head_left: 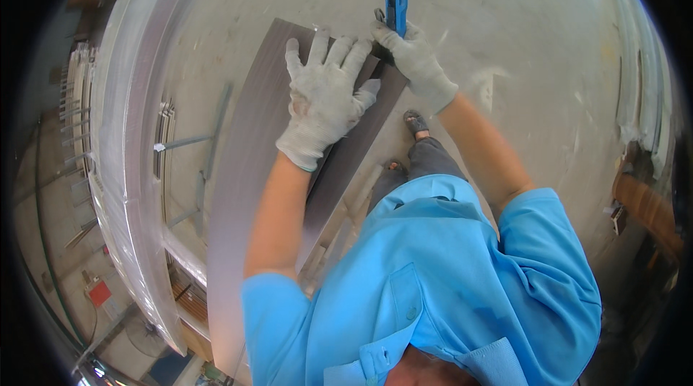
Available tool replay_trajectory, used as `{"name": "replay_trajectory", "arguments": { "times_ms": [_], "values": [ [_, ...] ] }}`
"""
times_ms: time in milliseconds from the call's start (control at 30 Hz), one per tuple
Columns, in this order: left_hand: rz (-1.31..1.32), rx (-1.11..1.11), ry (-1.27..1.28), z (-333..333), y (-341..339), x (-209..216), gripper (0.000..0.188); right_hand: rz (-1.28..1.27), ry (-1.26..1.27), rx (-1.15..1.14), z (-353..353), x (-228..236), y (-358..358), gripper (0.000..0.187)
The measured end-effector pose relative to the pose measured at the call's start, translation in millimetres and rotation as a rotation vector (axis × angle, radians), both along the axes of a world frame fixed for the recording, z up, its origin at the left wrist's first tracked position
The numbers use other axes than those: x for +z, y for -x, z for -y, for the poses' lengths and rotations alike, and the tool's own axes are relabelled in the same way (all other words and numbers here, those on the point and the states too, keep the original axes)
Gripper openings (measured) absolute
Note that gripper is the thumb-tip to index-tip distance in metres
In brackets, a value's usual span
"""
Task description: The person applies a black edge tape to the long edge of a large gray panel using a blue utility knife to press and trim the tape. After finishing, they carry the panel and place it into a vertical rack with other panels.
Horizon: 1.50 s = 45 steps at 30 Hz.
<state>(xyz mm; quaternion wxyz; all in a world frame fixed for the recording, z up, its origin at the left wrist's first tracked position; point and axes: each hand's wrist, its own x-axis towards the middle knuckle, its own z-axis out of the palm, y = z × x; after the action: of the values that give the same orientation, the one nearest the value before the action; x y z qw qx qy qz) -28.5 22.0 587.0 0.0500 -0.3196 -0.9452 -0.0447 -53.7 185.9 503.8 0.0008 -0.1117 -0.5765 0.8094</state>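
Around the gloved left hand [323,101] and gloved right hand [419,61], well below both, noted a grey concrete floor [534,75]. Well out to the left of the left hand, recorded a long stack of plastic-wrapped boards [133,169]. Directly under the left hand, running back beneath its forearm, found a long grey-brown panel [245,169] with a dark lengthwise gap [328,162]; unable to tell whether one channelled piece or two laid side by side. Judged stiff, awkward by length more than by weight, smooth enough to slip under a palm, with a finish liable to scratch. Best held by both long edges, with support well back from the far end against twisting. Observed the left hand laid flat on the panel near that end, fingers spread, thumb out to the right, gripping nothing. Observed the right hand just beside, at the panel's far right corner, closed around a blue hand tool [395,10] projecting beyond its fingers; unable to confirm the tool's kind. Judged light and rigid, best gripped by its body, clear of either end.
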Motion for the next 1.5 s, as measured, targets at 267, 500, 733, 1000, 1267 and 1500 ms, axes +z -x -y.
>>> {"name": "replay_trajectory", "arguments": {
  "times_ms": [267, 500, 733, 1000, 1267, 1500],
  "values": [
    [-0.019, -0.01, -0.189, -10, 10, -7, 0.023, -0.164, -0.356, -0.195, -12, 13, -7, 0.019],
    [-0.062, 0.033, -0.269, -21, 21, -12, 0.018, -0.136, -0.677, 0.19, -18, 23, 31, 0.035],
    [-0.062, 0.354, -0.2, 111, -20, -14, 0.067, -0.374, -0.966, 0.295, -50, 75, 1, 0.044],
    [0.438, 1.043, -0.084, 275, -146, 5, 0.079, -0.925, -1.165, 1.418, 112, 115, -142, 0.021],
    [0.294, 1.046, -0.098, 278, -149, -4, 0.081, -1.145, -1.245, 1.429, 161, 114, -177, 0.024],
    [0.265, 1.036, -0.133, 278, -154, -3, 0.076, -1.027, -1.473, 1.283, 78, 114, -121, 0.029]
  ]
}}
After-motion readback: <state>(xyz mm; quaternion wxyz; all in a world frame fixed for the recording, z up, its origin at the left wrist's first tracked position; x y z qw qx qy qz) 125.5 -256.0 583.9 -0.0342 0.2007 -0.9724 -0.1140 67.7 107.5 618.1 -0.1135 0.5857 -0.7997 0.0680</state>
